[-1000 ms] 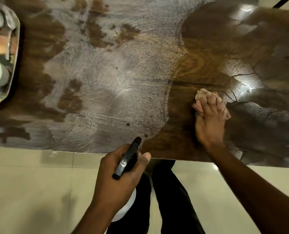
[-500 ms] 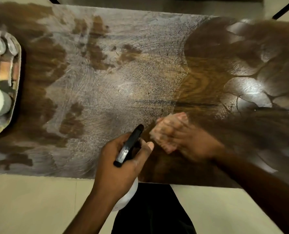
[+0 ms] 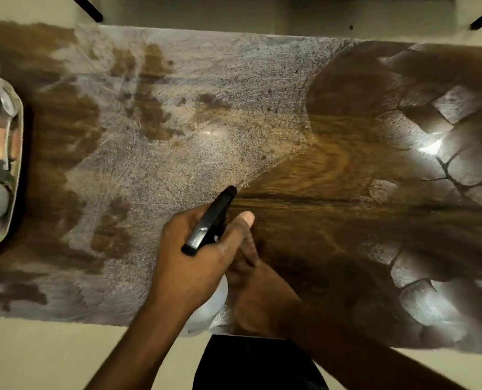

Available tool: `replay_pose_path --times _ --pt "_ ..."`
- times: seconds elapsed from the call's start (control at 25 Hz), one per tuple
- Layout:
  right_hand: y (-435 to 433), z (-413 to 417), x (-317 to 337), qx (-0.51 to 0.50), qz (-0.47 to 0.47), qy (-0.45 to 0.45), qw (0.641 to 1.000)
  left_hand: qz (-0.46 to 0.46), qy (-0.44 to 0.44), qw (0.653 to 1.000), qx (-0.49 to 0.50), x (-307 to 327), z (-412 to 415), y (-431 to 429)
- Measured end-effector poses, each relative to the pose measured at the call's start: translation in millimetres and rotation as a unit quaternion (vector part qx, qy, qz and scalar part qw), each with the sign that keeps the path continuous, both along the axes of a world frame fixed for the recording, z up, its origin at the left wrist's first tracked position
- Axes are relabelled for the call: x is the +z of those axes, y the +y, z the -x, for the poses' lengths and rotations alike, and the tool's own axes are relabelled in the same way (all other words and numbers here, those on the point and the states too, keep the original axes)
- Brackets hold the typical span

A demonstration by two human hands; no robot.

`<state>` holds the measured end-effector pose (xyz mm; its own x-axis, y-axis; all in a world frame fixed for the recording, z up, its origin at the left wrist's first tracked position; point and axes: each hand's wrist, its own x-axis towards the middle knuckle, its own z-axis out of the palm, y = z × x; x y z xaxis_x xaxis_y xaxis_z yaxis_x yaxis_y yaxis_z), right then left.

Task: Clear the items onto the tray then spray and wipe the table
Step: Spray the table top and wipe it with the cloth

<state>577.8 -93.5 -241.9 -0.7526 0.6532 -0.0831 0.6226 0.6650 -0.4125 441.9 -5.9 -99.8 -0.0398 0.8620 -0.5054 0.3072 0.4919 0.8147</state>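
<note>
Here your left hand (image 3: 197, 263) is wrapped around the spray bottle (image 3: 210, 220), its black trigger head long and narrow, its rounded white body showing below your palm at the near edge of the counter (image 3: 332, 170). Your right hand (image 3: 251, 288) lies low just behind it, partly hidden and blurred; I cannot tell whether its fingers are curled or what they hold. The dark wood grain is glossy on the right, while a pale, speckled, swirled film covers the middle and left. The shiny metal tray (image 3: 16, 175) with rounded corners sits at the far left edge.
</note>
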Motion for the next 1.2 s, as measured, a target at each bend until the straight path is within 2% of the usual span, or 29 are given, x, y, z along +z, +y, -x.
replay_pose_path --times 0.04,0.08,0.12,0.16,0.24,0.32,0.4,0.44,0.48,0.52,0.56,0.64,0.68,0.76,0.8,0.84,0.92,1.0,1.04,1.12,1.16,1.2 --pt "9 -15 -2 0.127 0.001 -0.004 0.992 0.0 0.001 1.0 0.003 0 -2 6" --pt "29 -35 -4 0.208 0.0 -0.012 0.978 0.001 0.006 1.0 0.005 -1 -3 11" --pt "54 -58 -4 0.228 0.002 -0.029 0.973 0.003 0.011 1.0 0.004 -2 -5 17" --pt "79 -85 -6 0.194 -0.01 -0.045 0.98 0.004 0.015 1.0 0.001 -3 -6 22" --pt "130 -144 -5 0.019 -0.042 -0.078 0.996 0.01 0.018 1.0 0.002 -3 -12 30" --pt "176 -190 -1 -0.194 -0.029 -0.082 0.977 0.009 0.022 1.0 0.008 -3 -19 39" --pt "210 -184 6 -0.402 0.002 -0.054 0.914 0.003 0.024 1.0 0.019 -5 -25 50" --pt "222 -162 8 -0.478 0.01 -0.051 0.877 -0.002 0.02 1.0 0.023 -6 -28 55" --pt "224 -133 9 -0.516 0.019 -0.051 0.855 -0.008 0.018 1.0 0.024 -6 -30 59" --pt "217 -103 9 -0.506 0.028 -0.046 0.861 -0.013 0.016 0.999 0.026 -7 -32 63" --pt "202 -75 8 -0.446 0.032 -0.03 0.894 -0.018 0.013 0.999 0.026 -7 -34 67" --pt "159 -34 12 -0.227 0.032 0.024 0.973 -0.028 0.002 0.999 0.028 -8 -36 75" --pt "145 -31 13 -0.099 0.018 0.047 0.994 -0.031 -0.007 0.999 0.031 -7 -37 79" --pt "156 -55 9 0.099 -0.012 0.042 0.994 -0.034 -0.016 0.999 0.034 -7 -38 87" --pt "175 -74 8 0.14 -0.018 0.006 0.99 -0.034 -0.013 0.999 0.031 -8 -37 91" --pt "198 -96 7 0.137 -0.019 -0.038 0.99 -0.032 -0.01 0.999 0.03 -10 -36 93" --pt "245 -150 5 0.029 -0.025 -0.091 0.995 -0.023 -0.015 0.999 0.026 -12 -33 97" --pt "288 -202 10 -0.158 -0.017 -0.101 0.982 -0.017 -0.024 0.999 0.018 -13 -32 101" --pt "304 -218 13 -0.264 -0.003 -0.086 0.961 -0.019 -0.029 0.999 0.015 -14 -31 103" --pt "330 -212 16 -0.476 0.021 -0.054 0.878 -0.028 -0.031 0.999 0.005 -15 -29 107" --pt "339 -193 15 -0.552 0.028 -0.053 0.832 -0.033 -0.034 0.999 0.001 -15 -29 109" --pt "343 -168 14 -0.583 0.03 -0.062 0.81 -0.035 -0.041 0.999 0.003 -16 -29 110"
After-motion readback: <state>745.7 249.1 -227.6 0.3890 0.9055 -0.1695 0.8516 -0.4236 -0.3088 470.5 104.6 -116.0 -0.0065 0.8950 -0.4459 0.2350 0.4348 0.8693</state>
